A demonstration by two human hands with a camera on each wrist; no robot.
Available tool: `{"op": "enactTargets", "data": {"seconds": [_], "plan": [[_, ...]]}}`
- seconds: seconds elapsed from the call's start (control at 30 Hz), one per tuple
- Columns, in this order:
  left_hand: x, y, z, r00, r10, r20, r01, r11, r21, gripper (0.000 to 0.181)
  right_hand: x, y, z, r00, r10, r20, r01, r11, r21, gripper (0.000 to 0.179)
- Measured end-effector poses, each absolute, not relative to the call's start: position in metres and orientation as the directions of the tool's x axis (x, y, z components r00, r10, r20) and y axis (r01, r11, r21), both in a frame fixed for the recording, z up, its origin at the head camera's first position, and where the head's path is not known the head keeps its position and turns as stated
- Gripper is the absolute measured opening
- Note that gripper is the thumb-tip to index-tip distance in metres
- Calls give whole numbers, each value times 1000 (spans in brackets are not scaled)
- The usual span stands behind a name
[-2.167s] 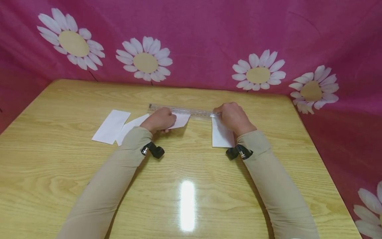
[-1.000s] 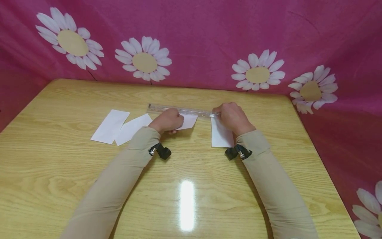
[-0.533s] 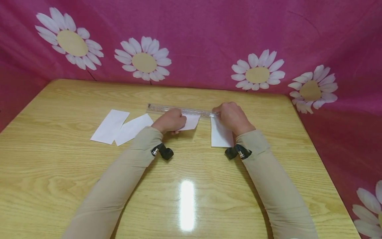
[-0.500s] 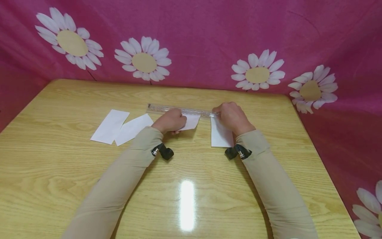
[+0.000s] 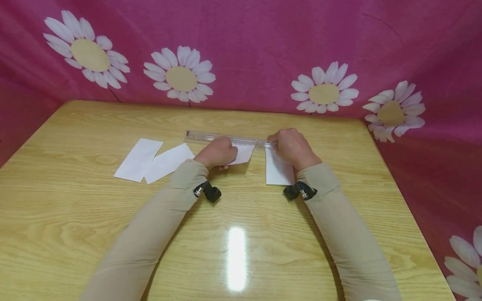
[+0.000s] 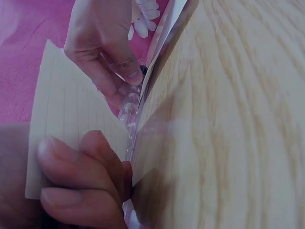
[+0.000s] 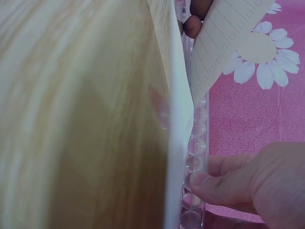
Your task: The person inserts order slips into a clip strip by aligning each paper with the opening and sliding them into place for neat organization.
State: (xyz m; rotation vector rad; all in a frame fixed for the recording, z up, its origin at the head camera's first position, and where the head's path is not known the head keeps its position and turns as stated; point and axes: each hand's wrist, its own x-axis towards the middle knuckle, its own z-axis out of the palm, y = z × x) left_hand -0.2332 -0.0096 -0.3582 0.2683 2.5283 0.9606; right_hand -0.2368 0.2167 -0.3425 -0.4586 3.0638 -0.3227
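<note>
My left hand (image 5: pixel 218 151) holds a white paper slip (image 5: pixel 244 154) in curled fingers. The slip's underside (image 6: pixel 71 100) is ruled with lines in the left wrist view, and its far edge meets a clear plastic ruler-like strip (image 5: pixel 211 136). That strip carries a row of round shapes along it in the right wrist view. At its right end my right hand (image 5: pixel 293 146) pinches it between thumb and fingers (image 7: pixel 214 188). A second white slip (image 5: pixel 278 171) lies partly beneath the right hand, its upper edge at the strip. The slip hides part of the left fingertips.
Two more white slips lie left of the hands, one flat at the far left (image 5: pixel 138 159) and one angled beside it (image 5: pixel 169 162). The wooden table (image 5: pixel 263 251) backs onto a pink flowered cloth (image 5: pixel 248 54).
My left hand has moved right with its paper slip along the clear strip, baring more of the angled slip behind it. The right hand and strip have stayed nearly still.
</note>
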Motion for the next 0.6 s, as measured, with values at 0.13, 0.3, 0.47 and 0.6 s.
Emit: {"op": "enactTargets", "data": {"seconds": [0.13, 0.3, 0.47, 0.6], "plan": [[-233, -6, -358, -895, 322, -307, 49, 757, 652, 24, -237, 217, -343, -956, -294, 5, -288, 934, -209, 35], [-233, -3, -359, -894, 333, -299, 62, 754, 654, 25, -237, 219, -344, -950, -311, 29, -310, 926, -214, 36], [-234, -1, -359, -889, 347, -299, 78, 757, 648, 27, -237, 219, -345, -946, -322, 39, -322, 923, -211, 37], [-234, 1, -359, -886, 356, -297, 86, 756, 649, 30, -237, 219, -344, -948, -315, 33, -315, 925, -212, 36]]}}
